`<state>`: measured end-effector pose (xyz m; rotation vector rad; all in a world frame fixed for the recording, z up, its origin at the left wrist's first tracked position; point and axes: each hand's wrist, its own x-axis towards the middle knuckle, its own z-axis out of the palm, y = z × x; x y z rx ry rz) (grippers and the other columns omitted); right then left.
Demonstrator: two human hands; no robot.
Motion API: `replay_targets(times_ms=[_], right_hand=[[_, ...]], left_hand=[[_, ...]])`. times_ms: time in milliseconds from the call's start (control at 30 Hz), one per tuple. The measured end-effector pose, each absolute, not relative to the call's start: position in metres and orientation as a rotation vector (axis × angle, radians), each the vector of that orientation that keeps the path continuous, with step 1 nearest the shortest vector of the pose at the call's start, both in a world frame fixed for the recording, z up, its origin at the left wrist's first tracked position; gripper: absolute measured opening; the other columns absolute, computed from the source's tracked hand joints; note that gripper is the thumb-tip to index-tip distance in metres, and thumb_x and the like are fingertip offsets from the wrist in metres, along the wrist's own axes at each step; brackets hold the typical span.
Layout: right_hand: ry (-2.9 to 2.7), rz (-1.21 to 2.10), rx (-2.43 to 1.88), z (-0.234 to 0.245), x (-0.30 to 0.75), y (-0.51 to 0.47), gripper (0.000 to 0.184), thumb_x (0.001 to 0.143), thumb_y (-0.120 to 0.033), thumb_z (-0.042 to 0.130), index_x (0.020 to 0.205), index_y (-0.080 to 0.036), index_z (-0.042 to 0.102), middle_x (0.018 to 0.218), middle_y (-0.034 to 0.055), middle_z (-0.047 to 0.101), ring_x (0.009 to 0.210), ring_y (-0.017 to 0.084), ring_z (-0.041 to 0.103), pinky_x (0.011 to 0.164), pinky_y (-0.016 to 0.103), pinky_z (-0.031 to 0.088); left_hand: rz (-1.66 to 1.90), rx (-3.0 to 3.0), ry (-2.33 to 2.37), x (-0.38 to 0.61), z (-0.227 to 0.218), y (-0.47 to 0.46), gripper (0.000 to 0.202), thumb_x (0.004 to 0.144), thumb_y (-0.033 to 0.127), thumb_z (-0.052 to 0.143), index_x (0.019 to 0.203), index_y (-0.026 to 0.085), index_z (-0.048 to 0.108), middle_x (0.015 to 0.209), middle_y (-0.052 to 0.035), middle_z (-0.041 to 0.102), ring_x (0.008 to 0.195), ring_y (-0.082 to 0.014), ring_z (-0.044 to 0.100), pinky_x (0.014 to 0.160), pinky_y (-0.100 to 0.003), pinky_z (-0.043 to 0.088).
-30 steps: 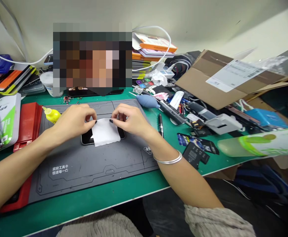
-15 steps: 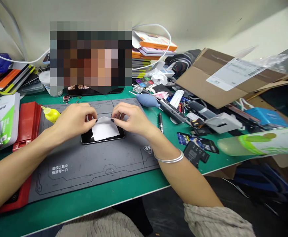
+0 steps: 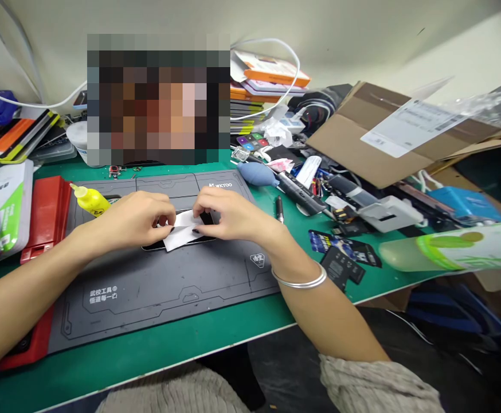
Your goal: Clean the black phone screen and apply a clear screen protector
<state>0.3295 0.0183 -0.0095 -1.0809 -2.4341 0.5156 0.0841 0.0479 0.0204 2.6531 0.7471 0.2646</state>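
Observation:
A creased white wipe (image 3: 180, 234) is held between my two hands over a black glossy-screened device (image 3: 207, 219), probably a phone or small tablet. My left hand (image 3: 143, 217) is closed, with thumb and fingers pinching the wipe's left side. On the opposite side my right hand (image 3: 229, 215) pinches it between thumb and curled fingers. The wipe is folded at the middle, and its near corner hangs over the device's front edge. Most of the device is hidden by the wipe and my hands. It lies on a dark grey work mat (image 3: 147, 292).
Left of the mat are a yellow squeeze bottle (image 3: 90, 201) and a red case (image 3: 46, 206). To the right lie a blue air blower (image 3: 257, 174), a pen (image 3: 279, 209), batteries (image 3: 340, 268) and a cardboard box (image 3: 362, 126). A green-and-white tube (image 3: 461, 250) juts in at right.
The wipe has been drawn toward me and folded, its far edge no longer raised. Both hands have come slightly nearer and lower, still gripping it.

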Motion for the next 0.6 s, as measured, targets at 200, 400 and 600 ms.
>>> replay_targets(times_ms=[200, 400, 600], right_hand=[[-2.394, 0.28, -1.146, -0.018, 0.312, 0.014, 0.011, 0.082, -0.02, 0.067, 0.087, -0.02, 0.056, 0.09, 0.0055, 0.058, 0.082, 0.021, 0.05, 0.071, 0.033, 0.039], [-2.357, 0.215, -1.137, -0.019, 0.317, 0.017, 0.013, 0.082, -0.009, 0.054, 0.079, -0.022, 0.055, 0.086, 0.0052, 0.057, 0.079, 0.02, 0.049, 0.069, 0.033, 0.039], [-2.345, 0.225, -1.145, -0.018, 0.32, 0.018, 0.013, 0.081, -0.008, 0.053, 0.079, -0.021, 0.056, 0.086, 0.0055, 0.057, 0.081, 0.02, 0.052, 0.07, 0.033, 0.041]], left_hand=[[0.39, 2.642, 0.719, 0.085, 0.022, 0.047, 0.013, 0.083, 0.019, 0.057, 0.078, 0.019, 0.069, 0.078, -0.0004, 0.067, 0.065, -0.0126, 0.059, 0.06, -0.024, 0.04], [0.389, 2.668, 0.772, 0.085, 0.023, 0.047, 0.013, 0.083, 0.019, 0.056, 0.079, 0.018, 0.068, 0.078, -0.0016, 0.067, 0.066, -0.0134, 0.059, 0.06, -0.024, 0.04], [0.401, 2.736, 0.859, 0.085, 0.021, 0.049, 0.014, 0.085, 0.017, 0.055, 0.08, 0.018, 0.068, 0.079, -0.0023, 0.066, 0.069, -0.0151, 0.059, 0.062, -0.026, 0.041]])
